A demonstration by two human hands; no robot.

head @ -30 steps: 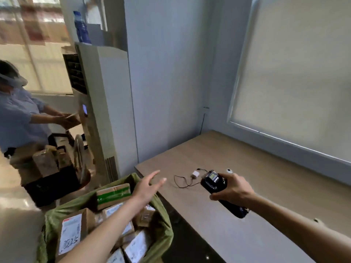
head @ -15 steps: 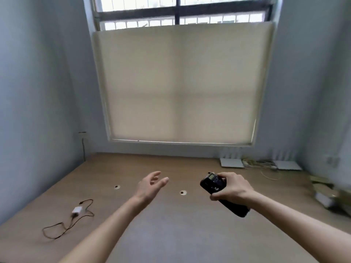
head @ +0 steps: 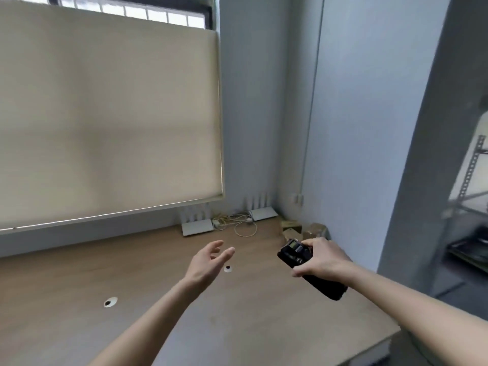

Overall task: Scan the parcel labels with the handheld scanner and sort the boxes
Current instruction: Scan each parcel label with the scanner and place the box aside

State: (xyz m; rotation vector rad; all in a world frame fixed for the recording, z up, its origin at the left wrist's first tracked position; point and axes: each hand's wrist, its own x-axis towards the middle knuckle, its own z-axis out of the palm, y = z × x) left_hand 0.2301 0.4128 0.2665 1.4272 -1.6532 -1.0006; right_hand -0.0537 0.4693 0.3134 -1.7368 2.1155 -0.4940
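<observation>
Right hand gripped the black handheld scanner, fingers curled round its body, display end pointing far-left, held above the right part of the wooden table. Left hand hovered over the table's middle, empty, fingers loosely extended. Small cardboard boxes sat in the far right corner, near two white routers and tangled cables under the blind.

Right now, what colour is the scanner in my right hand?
Black, with a small pale screen at its top; the handheld scanner shows in the head view.
</observation>
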